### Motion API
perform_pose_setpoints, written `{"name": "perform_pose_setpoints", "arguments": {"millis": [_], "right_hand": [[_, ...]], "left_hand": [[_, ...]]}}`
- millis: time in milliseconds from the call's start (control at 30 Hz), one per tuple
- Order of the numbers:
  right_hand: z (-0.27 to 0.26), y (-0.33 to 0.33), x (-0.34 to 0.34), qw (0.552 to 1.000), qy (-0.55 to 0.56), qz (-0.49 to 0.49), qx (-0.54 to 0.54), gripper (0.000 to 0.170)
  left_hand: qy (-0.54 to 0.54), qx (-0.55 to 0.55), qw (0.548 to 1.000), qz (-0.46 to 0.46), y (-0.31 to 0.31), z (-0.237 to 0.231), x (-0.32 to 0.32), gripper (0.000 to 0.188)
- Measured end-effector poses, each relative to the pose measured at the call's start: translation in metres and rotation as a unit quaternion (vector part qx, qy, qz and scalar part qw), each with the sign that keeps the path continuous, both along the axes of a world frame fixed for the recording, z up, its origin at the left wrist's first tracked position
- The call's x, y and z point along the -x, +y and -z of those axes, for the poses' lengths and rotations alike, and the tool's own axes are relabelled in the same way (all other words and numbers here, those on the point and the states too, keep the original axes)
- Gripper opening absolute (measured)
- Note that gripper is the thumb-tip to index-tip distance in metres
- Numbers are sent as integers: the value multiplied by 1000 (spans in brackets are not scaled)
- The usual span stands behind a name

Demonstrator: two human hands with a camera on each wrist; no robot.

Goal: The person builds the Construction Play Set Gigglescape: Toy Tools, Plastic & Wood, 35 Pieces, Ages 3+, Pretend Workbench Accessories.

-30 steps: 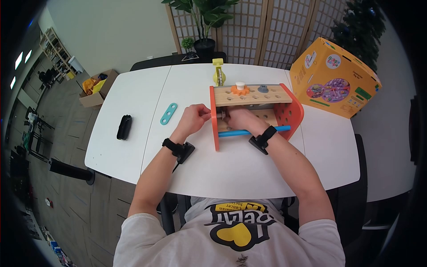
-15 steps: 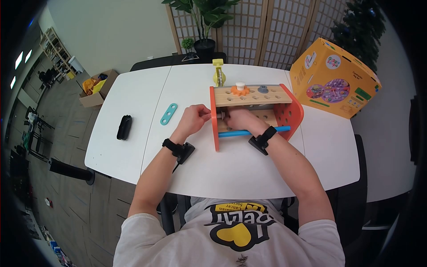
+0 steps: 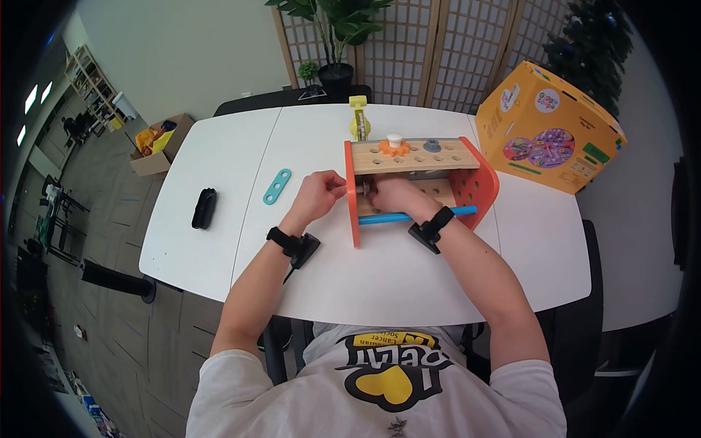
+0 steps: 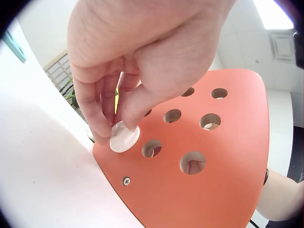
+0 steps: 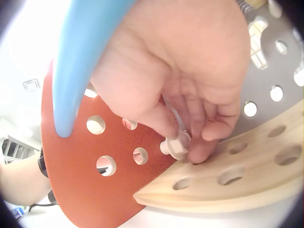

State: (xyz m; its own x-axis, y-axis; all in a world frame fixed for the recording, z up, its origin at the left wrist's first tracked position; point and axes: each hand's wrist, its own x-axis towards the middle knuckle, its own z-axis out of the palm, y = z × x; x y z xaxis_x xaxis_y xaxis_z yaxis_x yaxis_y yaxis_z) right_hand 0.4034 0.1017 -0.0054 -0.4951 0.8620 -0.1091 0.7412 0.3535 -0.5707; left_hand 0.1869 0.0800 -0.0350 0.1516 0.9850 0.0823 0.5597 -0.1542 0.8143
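A toy workbench [image 3: 416, 158] with orange-red side panels stands on the table. Outside its left panel [image 4: 213, 161], my left hand [image 3: 321, 196] pinches the round white head of a bolt [image 4: 125, 137], which lies against the panel. My right hand [image 3: 400, 196] reaches inside under the wooden top. There its thumb and fingers pinch a pale six-sided nut [image 5: 179, 145] near the inner face of the same panel. The bolt's pale end shows beside the nut. A blue rod [image 3: 387, 218] runs across the front, below the right wrist.
On top sit an orange gear [image 3: 394, 149] with a white bolt and a grey piece [image 3: 432, 146]. Behind stands a yellow toy [image 3: 358, 120]. A teal strip [image 3: 277, 187] and a black case [image 3: 204, 209] lie left. A large yellow box [image 3: 548, 128] stands at the right.
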Motion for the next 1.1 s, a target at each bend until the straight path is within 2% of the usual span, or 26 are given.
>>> {"name": "perform_pose_setpoints", "arguments": {"millis": [200,400,500,700,800,967,1100], "right_hand": [[3,0,-1,1000,3,0,-18,27],[13,11,2,998,-55,-17,-33,28],[-5,0,4,998,-55,8,7,28],[-6,-6,1,1000,-10,12,-13,27],[-9,-1,2,998,-62,-10,26,28],[11,8,2,999,-41,-11,-31,30],[-5,-4,1,1000,-23,-8,-19,31]], "left_hand": [[8,-2,1000,2,0,-1,0,14],[11,-2,1000,0,1,0,0,15],[8,-1,1000,0,1,0,0,15],[-2,3,1000,5,2,3,1,14],[1,5,1000,2,3,5,1,14],[9,7,1000,2,2,2,0,15],[7,8,1000,1,1,2,0,15]]}}
